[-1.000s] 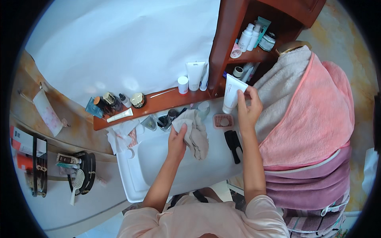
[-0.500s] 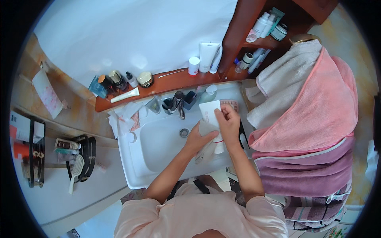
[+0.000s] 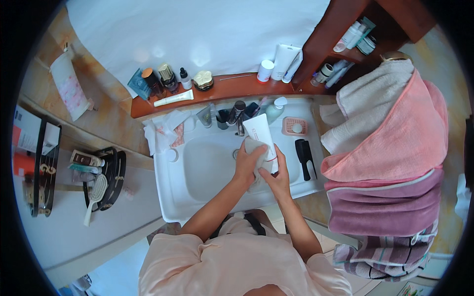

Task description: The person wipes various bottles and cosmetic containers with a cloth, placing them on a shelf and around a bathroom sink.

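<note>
Head view, over white rectangular ceramic sink (image 3: 170, 197) as landmark. Large white squeeze tube with red band (image 3: 260, 138) held tilted above the basin, just right of the drain. Right hand (image 3: 277, 178) curled round the tube's lower end, fingers wrapped. Left hand (image 3: 245, 165) closed on a pale crumpled cloth (image 3: 256, 155), pressing it against the tube's side. Black comb (image 3: 304, 159) lies on the sink's right ledge; pink soap dish (image 3: 295, 127) at its back right corner. Brown wooden shelf (image 3: 232, 89) with small bottles runs behind the sink. Pink towel (image 3: 410, 138) hangs right of it.
</note>
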Available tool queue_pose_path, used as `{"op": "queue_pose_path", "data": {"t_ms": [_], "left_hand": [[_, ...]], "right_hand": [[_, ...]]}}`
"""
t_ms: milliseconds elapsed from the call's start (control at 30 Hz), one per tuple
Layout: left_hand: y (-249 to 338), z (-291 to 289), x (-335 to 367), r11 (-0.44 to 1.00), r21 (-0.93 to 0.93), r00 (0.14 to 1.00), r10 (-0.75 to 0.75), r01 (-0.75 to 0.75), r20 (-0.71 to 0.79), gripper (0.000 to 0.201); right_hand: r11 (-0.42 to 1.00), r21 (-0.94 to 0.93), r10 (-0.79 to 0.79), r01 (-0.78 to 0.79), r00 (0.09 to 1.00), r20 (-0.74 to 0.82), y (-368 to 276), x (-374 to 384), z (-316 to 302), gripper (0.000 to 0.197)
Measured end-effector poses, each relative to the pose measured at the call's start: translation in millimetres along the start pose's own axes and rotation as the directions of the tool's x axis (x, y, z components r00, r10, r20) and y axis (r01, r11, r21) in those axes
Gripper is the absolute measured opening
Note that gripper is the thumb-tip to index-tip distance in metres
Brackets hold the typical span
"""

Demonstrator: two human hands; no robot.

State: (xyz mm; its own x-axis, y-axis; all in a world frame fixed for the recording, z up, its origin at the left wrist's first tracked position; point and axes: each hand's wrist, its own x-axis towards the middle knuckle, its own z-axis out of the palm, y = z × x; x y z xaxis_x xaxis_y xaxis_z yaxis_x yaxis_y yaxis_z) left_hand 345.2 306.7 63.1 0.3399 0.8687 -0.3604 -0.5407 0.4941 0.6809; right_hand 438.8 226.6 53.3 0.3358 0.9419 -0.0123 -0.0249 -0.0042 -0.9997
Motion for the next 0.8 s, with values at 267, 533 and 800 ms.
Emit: {"op": "queue_pose_path", "data": {"t_ms": [267,533,800], "left_hand": [[17.2,-16.8,20.3,0.987,0.075,0.976,-0.154,0.143,0.156,0.036],[63.0,-38.2,34.8,1.000,0.003,0.996,0.015,-0.016,0.085,0.029],[1.2,-57.1,13.9,0.940,-0.196,0.947,-0.235,0.279,0.219,0.035]], "right_hand": [[0.987,-0.161,-0.019,0.011,0.999,-0.050,-2.4,-19.0,-15.7,0.075],[0.980,0.152,0.161,-0.132,0.967,-0.199,16.9,-74.1,-44.1,0.062],[0.594,-0.696,-0.378,0.403,0.904,0.201,-69.9,-22.8,35.9,0.048]]}}
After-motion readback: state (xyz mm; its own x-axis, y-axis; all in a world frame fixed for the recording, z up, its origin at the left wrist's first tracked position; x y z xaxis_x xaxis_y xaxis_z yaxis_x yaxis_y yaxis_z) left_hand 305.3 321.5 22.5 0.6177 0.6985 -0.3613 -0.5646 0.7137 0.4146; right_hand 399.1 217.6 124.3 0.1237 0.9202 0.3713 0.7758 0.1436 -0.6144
